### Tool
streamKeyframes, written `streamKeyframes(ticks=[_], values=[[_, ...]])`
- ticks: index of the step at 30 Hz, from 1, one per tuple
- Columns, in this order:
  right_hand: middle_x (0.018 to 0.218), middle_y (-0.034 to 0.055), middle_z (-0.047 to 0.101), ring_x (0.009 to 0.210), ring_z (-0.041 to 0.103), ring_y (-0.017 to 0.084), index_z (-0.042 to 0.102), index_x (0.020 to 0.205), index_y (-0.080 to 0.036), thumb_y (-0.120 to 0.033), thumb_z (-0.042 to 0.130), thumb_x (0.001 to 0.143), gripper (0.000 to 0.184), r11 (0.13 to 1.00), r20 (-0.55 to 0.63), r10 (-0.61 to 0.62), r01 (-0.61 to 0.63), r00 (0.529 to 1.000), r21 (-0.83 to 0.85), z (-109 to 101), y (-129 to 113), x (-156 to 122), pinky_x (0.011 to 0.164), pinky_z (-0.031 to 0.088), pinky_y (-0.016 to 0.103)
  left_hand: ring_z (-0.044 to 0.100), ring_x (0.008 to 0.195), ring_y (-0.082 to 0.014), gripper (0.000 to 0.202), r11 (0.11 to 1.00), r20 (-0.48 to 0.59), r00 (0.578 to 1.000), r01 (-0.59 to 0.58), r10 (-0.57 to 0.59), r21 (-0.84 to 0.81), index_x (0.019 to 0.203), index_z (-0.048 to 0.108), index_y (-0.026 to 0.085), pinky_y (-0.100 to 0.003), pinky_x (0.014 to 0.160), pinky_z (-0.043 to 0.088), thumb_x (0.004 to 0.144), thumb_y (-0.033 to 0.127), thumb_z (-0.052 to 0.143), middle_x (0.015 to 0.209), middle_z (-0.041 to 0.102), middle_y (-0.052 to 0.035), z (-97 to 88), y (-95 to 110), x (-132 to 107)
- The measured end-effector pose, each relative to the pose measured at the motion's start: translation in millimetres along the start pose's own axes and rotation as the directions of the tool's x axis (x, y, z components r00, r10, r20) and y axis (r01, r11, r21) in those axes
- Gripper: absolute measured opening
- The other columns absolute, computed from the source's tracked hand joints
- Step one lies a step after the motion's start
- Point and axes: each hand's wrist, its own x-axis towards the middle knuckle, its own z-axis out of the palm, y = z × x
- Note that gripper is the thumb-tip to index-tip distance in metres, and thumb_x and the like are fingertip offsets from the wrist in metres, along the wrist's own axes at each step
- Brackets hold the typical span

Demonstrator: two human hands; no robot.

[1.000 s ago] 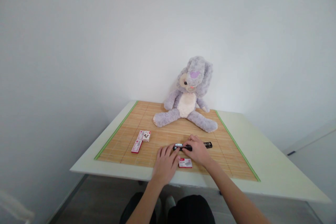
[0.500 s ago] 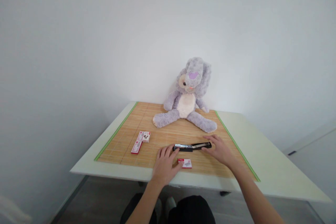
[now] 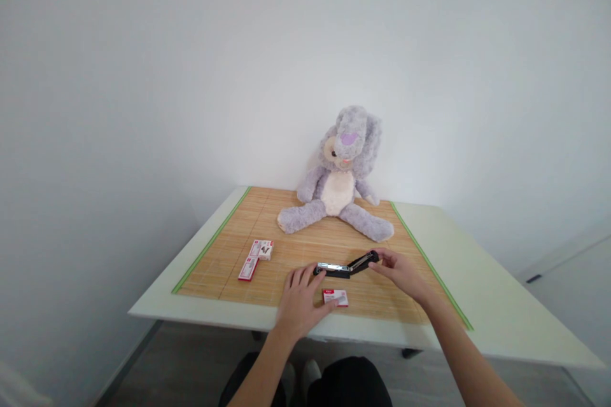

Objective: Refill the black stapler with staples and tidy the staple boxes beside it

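A black stapler (image 3: 337,271) lies on the bamboo mat, folded wide apart at its hinge with its metal staple channel facing up. My left hand (image 3: 298,306) rests on the mat, its fingers holding the stapler's left end and its thumb stretched over a small red and white box (image 3: 335,296). Between thumb and fingers, my right hand (image 3: 395,272) pinches the far end of the stapler's other arm, which tilts up off the mat.
Several small red and white boxes (image 3: 249,268) lie together on the left of the bamboo mat (image 3: 224,241). A grey plush rabbit (image 3: 338,191) sits against the wall at the back. The white table (image 3: 477,286) extends to the right.
My right hand has taken hold of the stapler's right arm and raised its end, up and slightly leftward. My left hand stays at the left end, its thumb farther over the small box.
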Motion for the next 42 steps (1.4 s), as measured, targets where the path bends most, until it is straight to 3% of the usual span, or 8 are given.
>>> streamKeyframes(ticks=[4, 12, 19, 24, 29, 34, 38, 42], values=[[0.074, -0.0006, 0.062, 0.067, 0.051, 0.016, 0.074, 0.113, -0.021, -0.058, 0.068, 0.087, 0.046, 0.999, 0.142, -0.021, 0.017, 0.99, 0.027, 4, -29, 17, 0.061, 0.04, 0.027, 0.04, 0.142, -0.0298, 0.07, 1.0, 0.014, 1.0, 0.002, -0.002, 0.021, 0.149, 0.05, 0.039, -0.054, 0.122, 0.027, 0.089, 0.073, 0.056, 0.158, 0.046, -0.0031, -0.6, 1, 0], [0.085, 0.0011, 0.065, 0.074, 0.056, 0.017, 0.073, 0.102, -0.021, -0.044, 0.067, 0.091, 0.026, 0.973, 0.253, -0.187, 0.214, 0.949, -0.082, 41, -72, 44, 0.068, 0.041, 0.028, 0.041, 0.143, -0.0298, 0.067, 1.0, 0.017, 1.0, 0.013, -0.013, 0.023, 0.149, 0.05, 0.041, -0.054, 0.123, 0.028, 0.09, 0.072, 0.056, 0.158, 0.046, -0.0014, -2.5, 1, 0], [0.081, 0.0002, 0.065, 0.074, 0.055, 0.016, 0.07, 0.083, -0.021, -0.034, 0.073, 0.086, 0.014, 0.952, 0.29, -0.214, 0.266, 0.933, -0.153, 80, -84, 49, 0.069, 0.037, 0.028, 0.039, 0.143, -0.03, 0.069, 1.0, 0.028, 1.0, 0.005, -0.006, 0.012, 0.15, 0.048, 0.041, -0.055, 0.123, 0.026, 0.088, 0.068, 0.062, 0.158, 0.046, -0.0024, 1.0, -2, 0], [0.088, 0.0004, 0.065, 0.08, 0.057, 0.017, 0.074, 0.092, -0.024, -0.026, 0.074, 0.082, 0.01, 0.947, 0.302, -0.223, 0.279, 0.927, -0.159, 91, -80, 47, 0.073, 0.041, 0.027, 0.039, 0.143, -0.0317, 0.072, 1.0, 0.032, 0.999, 0.007, -0.006, -0.029, 0.149, 0.049, 0.04, -0.055, 0.123, 0.026, 0.085, 0.07, 0.064, 0.156, 0.047, -0.0028, 0.6, -3, 0], [0.098, 0.0035, 0.066, 0.091, 0.059, 0.02, 0.074, 0.096, -0.024, -0.031, 0.076, 0.082, 0.015, 0.95, 0.236, -0.197, 0.244, 0.952, -0.193, 76, -61, 37, 0.083, 0.045, 0.031, 0.036, 0.146, -0.0337, 0.074, 0.996, 0.021, 0.999, -0.028, 0.03, -0.081, 0.145, 0.053, 0.038, -0.056, 0.123, 0.027, 0.078, 0.061, 0.076, 0.159, 0.042, -0.005, -6.0, 2, -4], [0.096, 0.0042, 0.065, 0.092, 0.06, 0.022, 0.069, 0.094, -0.022, -0.039, 0.069, 0.086, 0.019, 0.961, 0.117, -0.121, 0.146, 0.986, -0.236, 60, -30, 9, 0.084, 0.046, 0.034, 0.037, 0.144, -0.0325, 0.048, 0.993, 0.02, 0.999, -0.039, 0.042, -0.109, 0.122, 0.066, 0.034, -0.053, 0.121, 0.031, 0.078, 0.047, 0.079, 0.155, 0.043, -0.0053, -11.2, 7, -7], [0.089, 0.0027, 0.065, 0.083, 0.06, 0.021, 0.062, 0.089, -0.023, -0.048, 0.064, 0.089, 0.025, 0.973, -0.07, -0.023, 0.006, 0.997, -0.23, 63, -8, -21, 0.075, 0.044, 0.031, 0.041, 0.14, -0.0309, 0.03, 0.994, -0.013, 1.0, 0.016, -0.018, -0.105, 0.108, 0.066, 0.029, -0.051, 0.116, 0.037, 0.081, 0.039, 0.075, 0.15, 0.048, -0.0065, -6.5, 4, -6], [0.078, 0.0009, 0.062, 0.071, 0.057, 0.02, 0.057, 0.086, -0.024, -0.054, 0.061, 0.09, 0.031, 0.965, -0.184, 0.078, -0.121, 0.98, -0.233, 78, -3, -47, 0.064, 0.039, 0.03, 0.045, 0.136, -0.0318, 0.026, 0.988, -0.092, 0.985, 0.138, -0.143, -0.062, 0.098, 0.062, 0.025, -0.052, 0.115, 0.036, 0.08, 0.039, 0.075, 0.142, 0.054, -0.0095, 2.4, -1, -3]])
